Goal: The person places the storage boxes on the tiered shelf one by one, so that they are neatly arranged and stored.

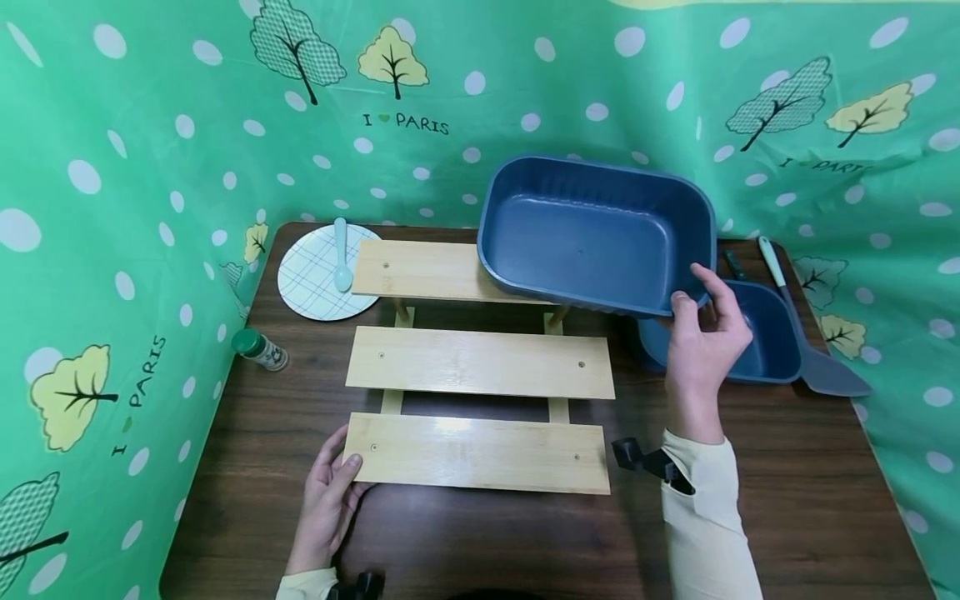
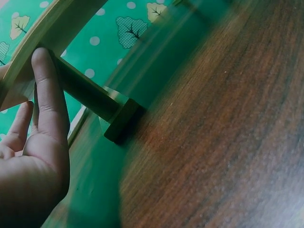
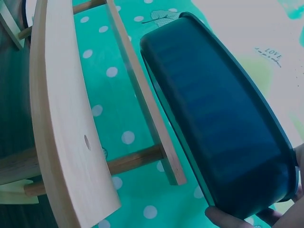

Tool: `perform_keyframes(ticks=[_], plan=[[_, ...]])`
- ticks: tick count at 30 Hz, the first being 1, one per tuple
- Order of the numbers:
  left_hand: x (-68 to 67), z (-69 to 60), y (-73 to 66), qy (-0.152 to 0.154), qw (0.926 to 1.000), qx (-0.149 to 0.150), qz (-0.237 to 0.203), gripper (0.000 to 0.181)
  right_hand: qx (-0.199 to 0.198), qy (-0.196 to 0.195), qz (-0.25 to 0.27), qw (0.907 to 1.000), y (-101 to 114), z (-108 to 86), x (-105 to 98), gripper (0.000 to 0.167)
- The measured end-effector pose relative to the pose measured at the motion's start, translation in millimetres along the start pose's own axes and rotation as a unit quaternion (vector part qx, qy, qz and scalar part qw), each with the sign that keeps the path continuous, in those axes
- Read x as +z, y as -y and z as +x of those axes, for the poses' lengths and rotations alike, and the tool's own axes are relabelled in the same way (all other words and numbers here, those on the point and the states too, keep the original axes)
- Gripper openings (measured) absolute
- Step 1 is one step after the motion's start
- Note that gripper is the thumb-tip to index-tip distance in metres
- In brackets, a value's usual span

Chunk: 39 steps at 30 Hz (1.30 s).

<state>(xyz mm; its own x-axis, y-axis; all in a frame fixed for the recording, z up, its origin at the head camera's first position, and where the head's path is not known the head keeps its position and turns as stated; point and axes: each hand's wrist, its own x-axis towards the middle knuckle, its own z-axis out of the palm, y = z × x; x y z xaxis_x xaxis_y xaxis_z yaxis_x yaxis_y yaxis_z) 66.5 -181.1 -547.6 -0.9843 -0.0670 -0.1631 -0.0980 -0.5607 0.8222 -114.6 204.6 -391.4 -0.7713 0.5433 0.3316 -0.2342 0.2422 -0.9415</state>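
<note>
A wooden rack with three light slats (image 1: 480,360) stands mid-table. My left hand (image 1: 327,500) grips the left end of its lowest slat, thumb on top and fingers beneath; in the left wrist view that hand (image 2: 50,118) lies against the slat's underside beside a leg. A large blue basin (image 1: 592,242) is held by my right hand (image 1: 705,337) at its near right corner, over the right part of the top slat. The right wrist view has the basin (image 3: 213,109) tilted beyond the slats, with fingertips (image 3: 228,219) on its rim; whether it touches the rack I cannot tell.
Back left lies a checked plate (image 1: 311,287) with a light blue spoon (image 1: 342,267) on it, and nearer, a green-capped shaker (image 1: 262,350). At the right are a smaller blue basin (image 1: 768,337) and a spatula (image 1: 828,372). A green patterned cloth (image 1: 480,83) surrounds the table.
</note>
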Motion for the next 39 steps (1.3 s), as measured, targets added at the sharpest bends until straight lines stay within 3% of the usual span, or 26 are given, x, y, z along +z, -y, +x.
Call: perform_keyframes(ticks=[19,25,39], plan=[[-1.9,0.6,2.9,-0.029,0.9991,-0.017,0.025,0.042,0.007,0.02,-0.003,0.9998,1,-4.0,13,0.031],[-1.6,0.3,2.4,-0.022,0.9996,-0.011,0.014,0.042,0.011,0.021,0.013,0.9996,2,-4.2,17,0.03],[0.0,-0.5,1.0,0.002,1.0,0.005,-0.007,0.042,-0.01,0.021,-0.011,0.9997,1,-4.4,25,0.03]])
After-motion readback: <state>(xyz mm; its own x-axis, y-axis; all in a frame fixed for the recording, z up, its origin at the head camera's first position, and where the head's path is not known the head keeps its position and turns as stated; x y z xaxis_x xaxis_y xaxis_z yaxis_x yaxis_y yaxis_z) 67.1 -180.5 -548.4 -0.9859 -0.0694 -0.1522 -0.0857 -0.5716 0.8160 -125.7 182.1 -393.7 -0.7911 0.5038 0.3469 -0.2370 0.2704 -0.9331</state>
